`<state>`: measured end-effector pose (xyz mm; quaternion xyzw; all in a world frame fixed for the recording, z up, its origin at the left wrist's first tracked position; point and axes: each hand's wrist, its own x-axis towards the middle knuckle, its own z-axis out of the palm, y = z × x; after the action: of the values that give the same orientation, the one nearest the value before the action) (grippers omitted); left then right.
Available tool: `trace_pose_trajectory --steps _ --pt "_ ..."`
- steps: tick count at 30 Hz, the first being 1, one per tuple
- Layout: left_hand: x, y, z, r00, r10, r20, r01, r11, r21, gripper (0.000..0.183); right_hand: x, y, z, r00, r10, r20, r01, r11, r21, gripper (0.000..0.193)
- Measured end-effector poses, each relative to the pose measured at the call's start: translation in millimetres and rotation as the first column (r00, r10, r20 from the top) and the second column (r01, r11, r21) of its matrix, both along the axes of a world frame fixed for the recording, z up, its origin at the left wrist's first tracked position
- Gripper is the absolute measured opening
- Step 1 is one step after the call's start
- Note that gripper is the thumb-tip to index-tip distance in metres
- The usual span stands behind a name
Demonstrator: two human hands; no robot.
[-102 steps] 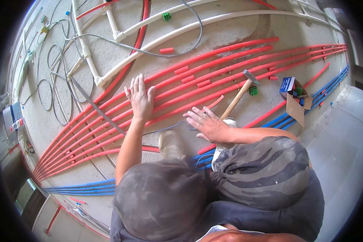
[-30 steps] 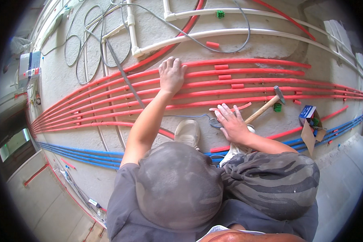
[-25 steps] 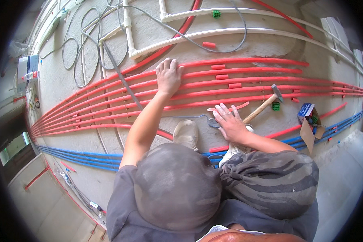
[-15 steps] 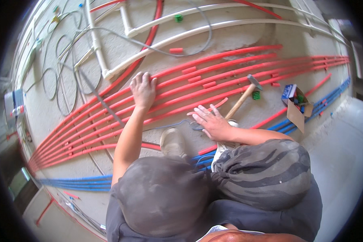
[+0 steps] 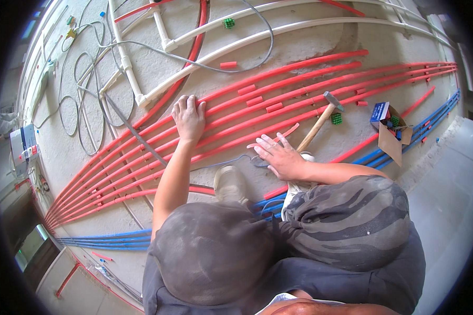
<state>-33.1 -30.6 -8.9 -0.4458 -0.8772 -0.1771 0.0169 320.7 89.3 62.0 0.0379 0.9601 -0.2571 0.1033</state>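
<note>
Pressing on the red pipes could push them out of their even spacing, since the upper two are left with loose ends at the right and no firm fixing can be made out there. They are spread across the concrete floor in front of the person, drawn together at the far left and crossed by a grey bar. The left hand is set on the upper pipes, its fingers bent over them; whether a pipe is actually gripped cannot be told. The right hand is spread wide with nothing seen held, just beside a curved red strip and the hammer; whether the floor is touched cannot be told. The hammer could be knocked if that hand were swept aside, because its handle lies so near. A slip could be caused by the short red pieces if stepped on, and a foot could be caught in the looped grey cable. As for writing, pale print is carried on the blue panel of the open carton, and blue-and-white printing is seen on a box at the left; the latter is too small to be read.
</note>
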Motion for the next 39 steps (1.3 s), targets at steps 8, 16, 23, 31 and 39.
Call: trace_pose_trajectory --steps 8,16,23,31,39 --pt "0 0 0 1.000 0.000 0.002 0.000 1.000 0.000 0.042 2 0 -4 1.000 0.005 0.022 -0.005 1.000 0.005 0.089" --pt "1 1 -1 1.000 0.007 0.018 -0.007 1.000 -0.006 0.042 2 2 -2 1.000 0.011 0.009 -0.011 1.000 -0.010 0.084" --pt "0 0 -1 1.000 -0.003 0.016 0.004 1.000 -0.006 0.042 2 1 -2 1.000 0.001 0.017 -0.001 1.000 -0.021 0.079" --pt "0 1 1 1.000 0.000 0.016 0.001 1.000 -0.005 0.042 4 -1 -8 1.000 0.004 -0.019 -0.003 0.999 0.051 0.088" --pt "0 0 -2 1.000 0.002 -0.004 -0.002 1.000 -0.002 0.042 2 1 0 0.999 -0.021 -0.027 0.020 0.999 -0.032 0.074"
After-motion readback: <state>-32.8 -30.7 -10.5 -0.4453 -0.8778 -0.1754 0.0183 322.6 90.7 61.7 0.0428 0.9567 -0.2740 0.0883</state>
